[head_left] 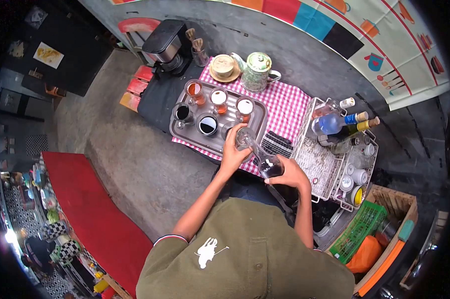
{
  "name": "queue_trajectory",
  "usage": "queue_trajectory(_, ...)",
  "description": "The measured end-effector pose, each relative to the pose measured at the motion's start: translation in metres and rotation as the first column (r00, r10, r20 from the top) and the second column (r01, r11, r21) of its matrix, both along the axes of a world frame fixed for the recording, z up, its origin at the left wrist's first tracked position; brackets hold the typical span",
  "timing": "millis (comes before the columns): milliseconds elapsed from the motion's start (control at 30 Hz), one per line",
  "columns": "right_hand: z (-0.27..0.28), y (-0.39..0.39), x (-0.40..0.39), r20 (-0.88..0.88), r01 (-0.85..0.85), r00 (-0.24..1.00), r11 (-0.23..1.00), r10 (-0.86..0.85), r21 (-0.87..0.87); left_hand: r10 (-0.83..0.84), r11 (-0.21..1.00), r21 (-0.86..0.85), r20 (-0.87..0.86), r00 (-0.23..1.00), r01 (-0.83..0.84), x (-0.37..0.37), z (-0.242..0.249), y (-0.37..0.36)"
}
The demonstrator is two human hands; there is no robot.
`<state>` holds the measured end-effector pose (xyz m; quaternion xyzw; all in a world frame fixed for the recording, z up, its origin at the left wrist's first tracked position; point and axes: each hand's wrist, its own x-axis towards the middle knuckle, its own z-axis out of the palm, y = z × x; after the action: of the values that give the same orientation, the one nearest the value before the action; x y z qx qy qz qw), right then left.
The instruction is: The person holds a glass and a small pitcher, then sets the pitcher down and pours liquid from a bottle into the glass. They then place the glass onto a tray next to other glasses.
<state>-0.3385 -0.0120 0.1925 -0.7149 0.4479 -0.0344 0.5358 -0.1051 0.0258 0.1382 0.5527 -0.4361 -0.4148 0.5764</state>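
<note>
My right hand [290, 173] is wrapped around the rounded lower part of a glass carafe [270, 166] with dark liquid inside. The carafe leans up and left in front of my body. My left hand [235, 153] has its thumb and fingers closed around the clear glass top end, near the tray's front edge. Just beyond it, a brown serving tray [179, 130] bears several glass mugs. Two hold dark drink, a front mug [207, 124] and a left mug [182, 113]. An amber drink [195, 91] stands behind, and two mugs have white tops [218, 97].
A checkered cloth [290, 102] lies under the tray, with a green enamel pitcher [257, 72] and a lidded cup [224, 66] behind. The coffee maker [166, 45] stands back left. A white wire rack [312, 164] with bottles and jars is right, above a wooden crate [394, 197].
</note>
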Motion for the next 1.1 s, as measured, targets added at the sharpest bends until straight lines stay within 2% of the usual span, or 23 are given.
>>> queue_trajectory(300, 0.007, -0.008, 0.016, -0.064, -0.106, 0.992, 0.994, 0.106, 0.002, 0.051, 0.999, 0.019, -0.047, 0.998, -0.051, 0.011, 0.001, 0.013)
queue_trajectory(400, -0.003, -0.009, 0.018, -0.045, -0.112, 0.993, 0.994, 0.112, 0.007, 0.054, 0.998, -0.019, 0.031, 0.998, -0.054, 0.017, 0.001, 0.014)
queue_trajectory(500, -0.006, -0.009, 0.022, 0.06, -0.082, 0.995, 0.996, 0.08, 0.03, 0.068, 0.998, 0.017, -0.008, 0.998, -0.068, 0.019, -0.001, 0.014)
queue_trajectory(600, -0.011, -0.012, 0.022, 0.083, -0.087, 0.993, 0.996, 0.085, 0.022, 0.087, 0.996, -0.02, 0.015, 0.996, -0.087, 0.019, -0.005, 0.013)
queue_trajectory(800, -0.008, -0.025, 0.022, -0.038, -0.17, 0.985, 0.985, 0.171, 0.014, 0.114, 0.993, -0.007, 0.016, 0.993, -0.114, 0.018, -0.009, 0.013)
queue_trajectory(1000, 0.007, -0.031, 0.025, -0.041, -0.192, 0.98, 0.981, 0.193, 0.036, 0.143, 0.99, 0.006, 0.05, 0.988, -0.144, 0.014, -0.009, 0.011)
queue_trajectory(1100, 0.007, -0.034, 0.024, -0.056, -0.196, 0.978, 0.979, 0.199, 0.058, 0.148, 0.989, -0.004, 0.01, 0.989, -0.148, 0.012, -0.01, 0.01)
